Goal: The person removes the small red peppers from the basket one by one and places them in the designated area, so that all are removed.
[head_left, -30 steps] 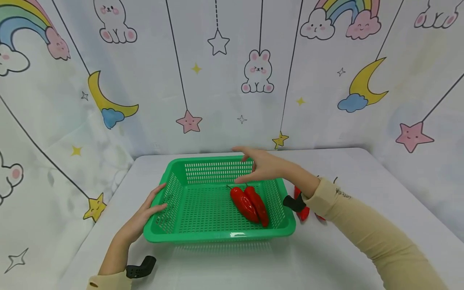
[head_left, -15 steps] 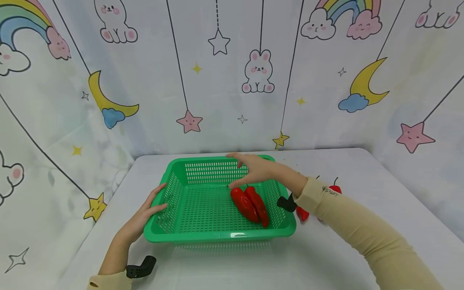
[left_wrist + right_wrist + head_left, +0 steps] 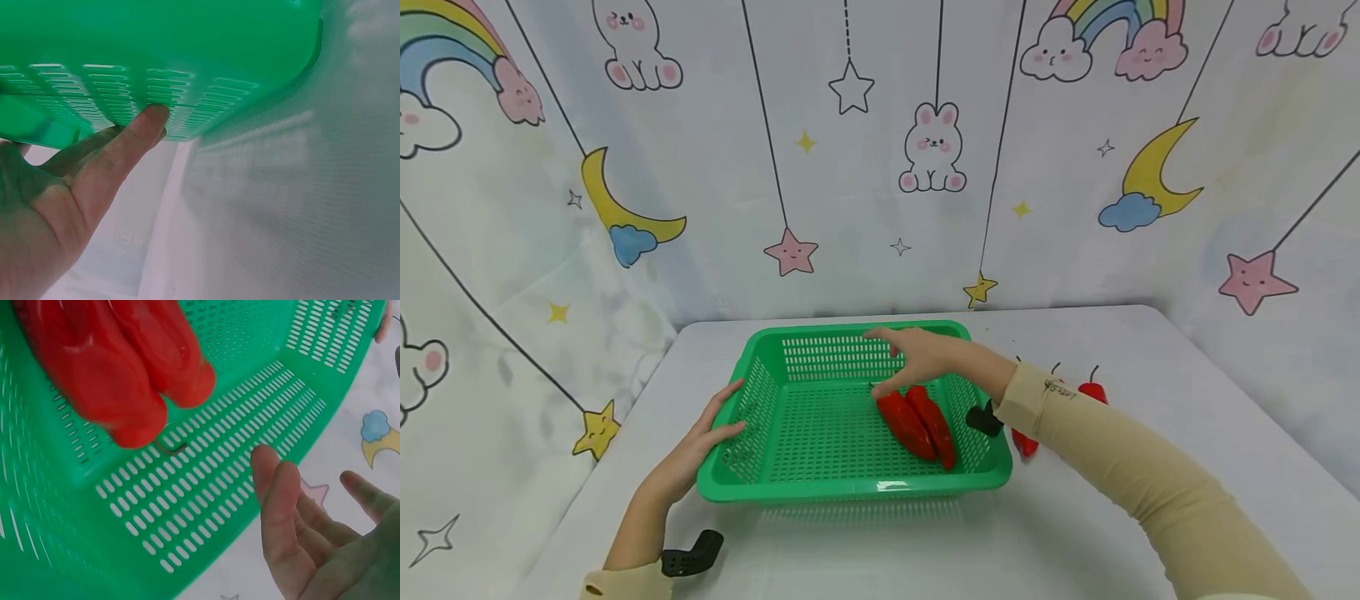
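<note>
A green slotted plastic basket (image 3: 850,489) stands on the white table. Two glossy red peppers lie side by side in its right half, the left pepper (image 3: 902,425) against the right pepper (image 3: 934,423). My left hand (image 3: 681,458) rests on the basket's left side; in the left wrist view the thumb (image 3: 134,134) touches the slotted wall, fingers extended. Over the back right of the basket hovers my right hand (image 3: 921,358), thumb apart from the fingers and nothing between them. In the right wrist view, the right hand (image 3: 331,544) is apart from the pepper stems.
Right of the basket several more red peppers lie on the table, among them one pepper (image 3: 1093,390) and another (image 3: 1024,443), partly covered by the right sleeve (image 3: 1097,442). A white printed backdrop (image 3: 865,183) rises behind the table's back edge.
My right hand has moved left and slightly down over the basket, toward the stem ends of the peppers. The left hand, the basket and the peppers have stayed put.
</note>
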{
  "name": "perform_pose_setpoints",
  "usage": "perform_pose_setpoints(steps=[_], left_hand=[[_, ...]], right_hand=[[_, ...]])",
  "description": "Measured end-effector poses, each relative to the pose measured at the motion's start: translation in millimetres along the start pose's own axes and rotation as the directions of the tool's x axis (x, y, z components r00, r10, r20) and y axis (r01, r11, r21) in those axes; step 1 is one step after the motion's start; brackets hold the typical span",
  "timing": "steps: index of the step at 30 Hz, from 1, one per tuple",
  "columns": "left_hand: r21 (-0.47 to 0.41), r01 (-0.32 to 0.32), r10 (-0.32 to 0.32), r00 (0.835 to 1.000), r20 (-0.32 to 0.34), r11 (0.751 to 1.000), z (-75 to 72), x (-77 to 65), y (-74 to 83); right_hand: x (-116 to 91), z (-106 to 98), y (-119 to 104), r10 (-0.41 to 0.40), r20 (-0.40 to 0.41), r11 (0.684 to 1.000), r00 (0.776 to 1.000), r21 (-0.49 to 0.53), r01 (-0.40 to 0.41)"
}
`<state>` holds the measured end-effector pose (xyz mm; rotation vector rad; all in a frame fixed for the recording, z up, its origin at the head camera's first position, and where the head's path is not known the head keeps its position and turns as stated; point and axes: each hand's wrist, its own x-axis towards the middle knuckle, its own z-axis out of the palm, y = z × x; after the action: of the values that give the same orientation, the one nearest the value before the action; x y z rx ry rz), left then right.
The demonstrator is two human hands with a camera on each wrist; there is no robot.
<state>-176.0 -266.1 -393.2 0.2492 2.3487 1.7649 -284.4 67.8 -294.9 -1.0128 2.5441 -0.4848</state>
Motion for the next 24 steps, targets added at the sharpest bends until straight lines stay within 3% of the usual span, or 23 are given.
perform_pose_setpoints(steps=[16, 24], left_hand=[[0.012, -0.010, 0.010, 1.000, -0.002, 1.000, -0.5, 0.9, -2.0], [0.012, -0.007, 0.007, 1.000, 0.001, 1.000, -0.8, 0.7, -2.2]], right_hand=[[15, 24, 2, 0.093, 0.117, 0.988, 0.989, -0.137, -0.077], [19, 36, 0, 0.192, 0.146, 0.966, 0.971, -0.202, -0.161]])
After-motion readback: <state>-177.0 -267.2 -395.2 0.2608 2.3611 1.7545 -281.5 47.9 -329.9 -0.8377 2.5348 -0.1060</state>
